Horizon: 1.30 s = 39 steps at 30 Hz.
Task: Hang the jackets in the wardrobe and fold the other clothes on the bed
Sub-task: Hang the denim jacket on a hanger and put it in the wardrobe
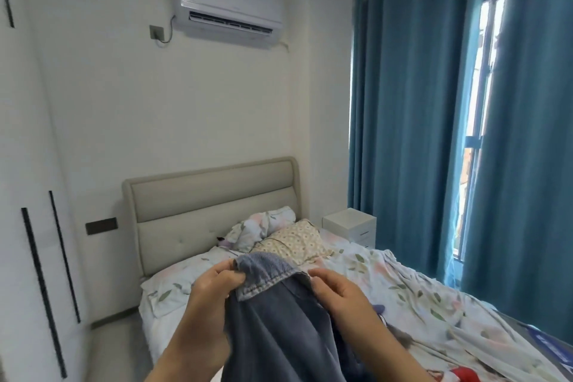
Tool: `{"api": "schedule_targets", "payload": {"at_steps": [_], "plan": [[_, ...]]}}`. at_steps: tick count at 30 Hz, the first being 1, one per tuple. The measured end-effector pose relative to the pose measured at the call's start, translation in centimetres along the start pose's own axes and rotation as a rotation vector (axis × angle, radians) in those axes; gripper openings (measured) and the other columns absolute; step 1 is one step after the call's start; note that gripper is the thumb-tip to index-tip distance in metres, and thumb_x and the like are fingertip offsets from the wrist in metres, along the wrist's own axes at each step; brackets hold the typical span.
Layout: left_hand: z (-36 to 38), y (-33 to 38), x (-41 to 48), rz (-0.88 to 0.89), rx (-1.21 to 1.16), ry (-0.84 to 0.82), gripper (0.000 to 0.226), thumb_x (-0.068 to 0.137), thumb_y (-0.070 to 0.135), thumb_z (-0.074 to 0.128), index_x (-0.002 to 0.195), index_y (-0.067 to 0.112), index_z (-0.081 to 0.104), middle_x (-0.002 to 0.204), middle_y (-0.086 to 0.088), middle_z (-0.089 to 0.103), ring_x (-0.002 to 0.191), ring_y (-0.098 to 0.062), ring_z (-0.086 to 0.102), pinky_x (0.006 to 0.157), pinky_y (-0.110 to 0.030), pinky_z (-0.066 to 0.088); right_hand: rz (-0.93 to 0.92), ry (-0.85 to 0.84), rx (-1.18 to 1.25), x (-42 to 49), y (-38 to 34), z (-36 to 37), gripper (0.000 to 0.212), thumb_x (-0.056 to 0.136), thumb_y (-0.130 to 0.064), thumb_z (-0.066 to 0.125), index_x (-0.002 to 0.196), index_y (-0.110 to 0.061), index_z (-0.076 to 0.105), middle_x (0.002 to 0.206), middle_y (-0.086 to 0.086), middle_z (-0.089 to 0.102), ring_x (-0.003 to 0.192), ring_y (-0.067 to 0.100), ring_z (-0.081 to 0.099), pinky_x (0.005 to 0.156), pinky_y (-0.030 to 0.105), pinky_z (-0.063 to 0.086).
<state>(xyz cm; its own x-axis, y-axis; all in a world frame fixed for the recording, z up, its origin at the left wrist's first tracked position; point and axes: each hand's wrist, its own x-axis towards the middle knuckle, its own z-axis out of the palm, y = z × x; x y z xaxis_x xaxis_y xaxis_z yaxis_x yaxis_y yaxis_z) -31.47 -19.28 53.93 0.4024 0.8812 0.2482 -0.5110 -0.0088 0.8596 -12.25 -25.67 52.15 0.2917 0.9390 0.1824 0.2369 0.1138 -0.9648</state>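
Over bed (418, 298), denim garment (279, 335) held up at stitched top edge. Edge pinched by left hand (210, 291); opposite side gripped by right hand (341, 295). Long axis hung straight down between hands, both equally near.

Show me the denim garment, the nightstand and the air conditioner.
denim garment (279, 338), head view, fabric hanging below the stitched band.
nightstand (347, 219), head view, its white top.
air conditioner (229, 3), head view, middle of front panel.
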Motion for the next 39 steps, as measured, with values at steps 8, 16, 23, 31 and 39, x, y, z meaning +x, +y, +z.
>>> {"api": "schedule_targets", "payload": {"at_steps": [8,16,23,31,39], "plan": [[-7.4,6.6,-4.5,0.168,-0.001,0.058,0.035,0.068,0.01,0.045,0.08,0.0,0.076,0.08,-0.021,0.072,0.071,-0.027,0.072,0.06,-0.031,0.058,0.341,-0.609,0.455,2.6,-0.2,9.9,0.031,0.088,-0.019,0.071,0.105,0.006,0.067,0.101,0.021,0.058,0.099,0.031,0.053,0.088,0.037,0.041],[-20.2,11.7,-6.8,0.328,0.286,0.453,0.044,0.09,-0.01,0.044,0.091,0.027,0.067,0.075,-0.012,0.065,0.063,-0.024,0.061,0.058,-0.029,0.052,0.206,-0.738,0.5,5.2,-1.0,21.1,0.038,0.064,-0.018,0.086,0.076,-0.008,0.052,0.072,0.01,0.045,0.065,0.02,0.048,0.06,0.028,0.039],[-30.9,15.0,-7.2,0.433,0.991,0.444,0.058,0.087,-0.014,0.048,0.09,0.04,0.069,0.091,0.002,0.066,0.076,-0.015,0.061,0.069,-0.01,0.044,-0.052,-0.654,0.405,9.8,-6.8,28.6,0.023,0.064,0.0,0.071,0.067,-0.018,0.058,0.064,0.007,0.043,0.058,0.014,0.04,0.053,0.023,0.031],[-36.8,15.9,-5.2,0.252,0.95,0.494,0.026,0.077,0.029,0.078,0.092,0.037,0.059,0.065,0.002,0.059,0.051,-0.008,0.049,0.052,-0.021,0.042,-0.1,-0.583,0.369,12.6,-7.8,34.7,0.037,0.08,0.017,0.062,0.072,-0.019,0.061,0.068,0.01,0.044,0.062,0.02,0.038,0.057,0.031,0.028],[-38.5,14.5,-0.7,0.262,0.58,0.705,0.037,0.07,-0.012,0.079,0.09,0.017,0.068,0.083,0.003,0.074,0.071,-0.008,0.069,0.062,-0.015,0.054,-0.052,-0.372,0.329,16.4,-7.0,37.2,0.033,0.082,0.011,0.068,0.111,-0.005,0.071,0.108,0.027,0.07,0.104,0.045,0.066,0.1,0.057,0.049]]}}
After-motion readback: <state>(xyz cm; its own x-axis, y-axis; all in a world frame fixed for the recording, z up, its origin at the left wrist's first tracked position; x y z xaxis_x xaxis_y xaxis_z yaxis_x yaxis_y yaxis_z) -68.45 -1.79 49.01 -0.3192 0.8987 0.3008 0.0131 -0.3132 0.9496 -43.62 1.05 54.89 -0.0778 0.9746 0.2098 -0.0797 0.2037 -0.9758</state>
